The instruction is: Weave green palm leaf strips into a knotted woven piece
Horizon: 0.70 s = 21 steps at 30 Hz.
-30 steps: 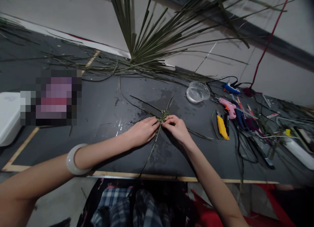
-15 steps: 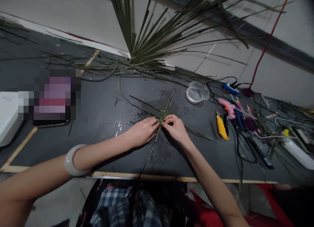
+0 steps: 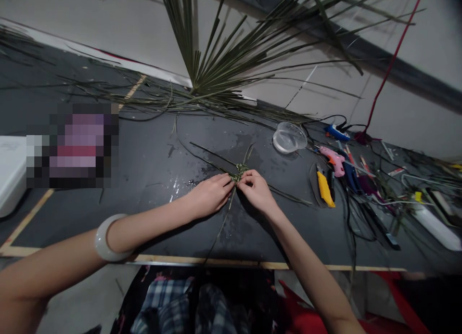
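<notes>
A small woven piece of green palm-leaf strips point(image 3: 241, 169) lies on the dark table in front of me, its loose strips sticking out to several sides. My left hand point(image 3: 213, 193) has its fingertips closed on the left edge of this weave. From the other side, my right hand point(image 3: 257, 189) pinches it between thumb and forefinger. The fingertips of both hands nearly meet, and they hide part of the weave. One long strip point(image 3: 221, 228) runs from it toward the table's front edge. Wet patches surround the piece.
A fan palm leaf point(image 3: 202, 76) leans on the wall behind more loose strips. To the right are a clear plastic bowl point(image 3: 289, 137), a yellow cutter point(image 3: 325, 187), a pink glue gun point(image 3: 332, 160) and cables. A blurred-out screen point(image 3: 81, 141) and a white box point(image 3: 12, 175) stand left.
Both hands stay on the woven piece with almost the same grip. The right-hand fingers shift very slightly, and the view moves a little.
</notes>
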### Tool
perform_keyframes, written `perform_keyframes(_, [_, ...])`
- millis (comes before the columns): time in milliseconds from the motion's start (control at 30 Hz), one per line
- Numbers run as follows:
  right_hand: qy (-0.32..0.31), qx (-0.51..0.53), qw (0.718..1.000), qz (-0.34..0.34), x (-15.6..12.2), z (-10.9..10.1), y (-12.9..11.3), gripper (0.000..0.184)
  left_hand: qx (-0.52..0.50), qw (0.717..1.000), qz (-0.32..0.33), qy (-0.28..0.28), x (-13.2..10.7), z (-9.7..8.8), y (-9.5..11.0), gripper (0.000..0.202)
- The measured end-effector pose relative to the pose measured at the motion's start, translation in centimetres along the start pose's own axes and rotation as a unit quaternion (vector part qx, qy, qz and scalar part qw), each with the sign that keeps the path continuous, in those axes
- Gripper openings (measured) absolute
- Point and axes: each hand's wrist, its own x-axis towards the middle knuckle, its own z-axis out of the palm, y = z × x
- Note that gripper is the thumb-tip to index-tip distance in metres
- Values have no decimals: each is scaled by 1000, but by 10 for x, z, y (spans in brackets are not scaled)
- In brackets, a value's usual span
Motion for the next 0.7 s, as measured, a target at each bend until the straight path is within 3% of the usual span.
perform_keyframes(333, [-52, -55, 997, 35, 5, 2, -10, 23, -22, 1000, -2, 4, -1, 2, 0, 27])
perform_keyframes(700, [2, -97, 995, -1, 3, 9, -6, 20, -15, 1000, -4, -6, -1, 1, 0, 27])
